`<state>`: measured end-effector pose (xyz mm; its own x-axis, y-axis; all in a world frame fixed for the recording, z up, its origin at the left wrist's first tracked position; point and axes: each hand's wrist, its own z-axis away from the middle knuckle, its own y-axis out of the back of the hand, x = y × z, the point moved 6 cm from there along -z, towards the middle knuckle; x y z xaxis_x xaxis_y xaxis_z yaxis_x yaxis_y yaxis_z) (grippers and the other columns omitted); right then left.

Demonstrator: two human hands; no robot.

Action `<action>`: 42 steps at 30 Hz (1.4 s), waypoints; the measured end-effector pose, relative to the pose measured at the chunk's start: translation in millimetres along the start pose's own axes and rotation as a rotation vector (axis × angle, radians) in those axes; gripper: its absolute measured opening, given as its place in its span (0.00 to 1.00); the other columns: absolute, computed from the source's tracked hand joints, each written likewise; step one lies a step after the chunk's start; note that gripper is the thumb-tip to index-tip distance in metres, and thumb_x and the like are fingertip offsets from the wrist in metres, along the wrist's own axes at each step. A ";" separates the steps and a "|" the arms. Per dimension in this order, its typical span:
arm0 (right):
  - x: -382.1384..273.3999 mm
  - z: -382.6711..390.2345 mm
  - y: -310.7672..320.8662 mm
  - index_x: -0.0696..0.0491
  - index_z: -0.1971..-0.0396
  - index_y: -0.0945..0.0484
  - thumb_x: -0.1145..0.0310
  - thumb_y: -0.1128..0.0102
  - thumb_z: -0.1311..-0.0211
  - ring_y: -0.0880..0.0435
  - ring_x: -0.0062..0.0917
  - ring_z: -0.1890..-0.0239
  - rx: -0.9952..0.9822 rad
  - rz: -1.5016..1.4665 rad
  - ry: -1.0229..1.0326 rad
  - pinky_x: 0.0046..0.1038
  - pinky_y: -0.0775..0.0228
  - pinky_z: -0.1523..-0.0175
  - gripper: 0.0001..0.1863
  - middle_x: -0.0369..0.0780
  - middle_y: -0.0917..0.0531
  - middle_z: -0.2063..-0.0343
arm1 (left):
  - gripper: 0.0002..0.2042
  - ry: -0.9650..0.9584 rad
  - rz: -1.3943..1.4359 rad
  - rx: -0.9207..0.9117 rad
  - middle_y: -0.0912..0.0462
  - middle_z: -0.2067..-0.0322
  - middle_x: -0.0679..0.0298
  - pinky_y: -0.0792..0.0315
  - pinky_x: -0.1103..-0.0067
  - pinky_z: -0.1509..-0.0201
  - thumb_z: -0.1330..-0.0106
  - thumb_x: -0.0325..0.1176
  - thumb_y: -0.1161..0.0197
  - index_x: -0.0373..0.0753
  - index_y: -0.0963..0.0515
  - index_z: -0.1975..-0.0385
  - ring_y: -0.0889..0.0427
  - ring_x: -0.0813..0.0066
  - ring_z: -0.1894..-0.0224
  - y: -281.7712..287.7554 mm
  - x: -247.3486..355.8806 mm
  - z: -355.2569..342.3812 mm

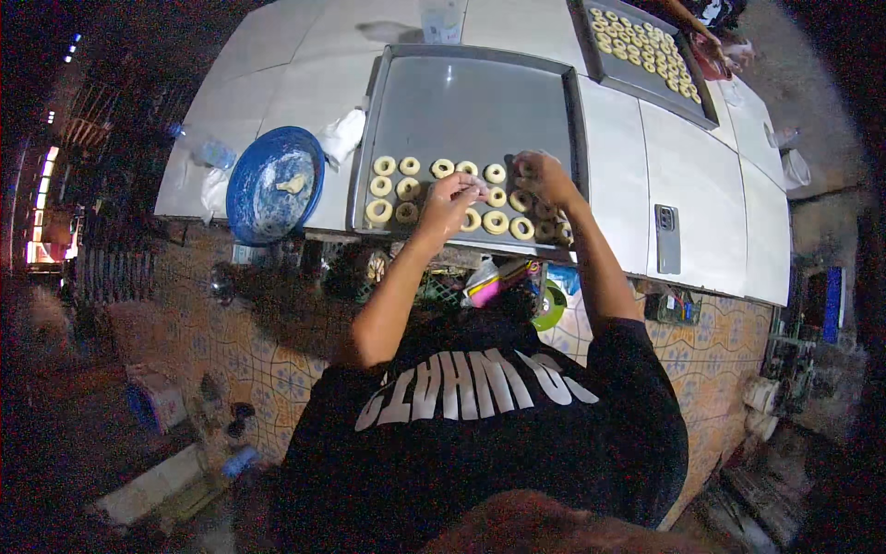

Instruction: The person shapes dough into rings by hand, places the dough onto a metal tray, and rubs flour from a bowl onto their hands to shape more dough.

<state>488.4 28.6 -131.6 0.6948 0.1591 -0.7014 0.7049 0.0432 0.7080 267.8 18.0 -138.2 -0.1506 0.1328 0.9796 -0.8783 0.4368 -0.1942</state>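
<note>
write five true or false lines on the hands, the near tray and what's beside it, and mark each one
1. A smartphone lies right of the near metal tray. True.
2. The dough rings in the near metal tray fill its far half. False: they lie in its near half.
3. A blue basin stands left of that tray. True.
4. The left hand is inside the blue basin. False: it is over the near metal tray.
5. The right hand is toward that tray's right side. True.

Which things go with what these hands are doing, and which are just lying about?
Likely the job's:
dough rings by the left hand and right hand
grey tray beneath them
blue basin holding a pale lump

Likely just lying about:
smartphone
clear container beyond the tray
</note>
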 end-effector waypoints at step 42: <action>6.2 0.9 -18.1 0.52 0.57 0.18 0.65 0.36 0.43 0.16 0.52 0.55 0.026 0.325 0.140 0.47 0.25 0.44 0.14 0.51 0.15 0.61 | 0.05 -0.149 -0.100 0.116 0.16 0.66 0.61 0.22 0.76 0.53 0.27 0.25 0.43 0.31 0.22 0.59 0.15 0.75 0.63 25.6 -15.6 5.9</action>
<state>480.1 27.9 -148.8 0.8581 0.2944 -0.4208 0.4553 -0.0569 0.8885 245.0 21.8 -158.2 -0.1183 -0.0432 0.9920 -0.9374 0.3345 -0.0973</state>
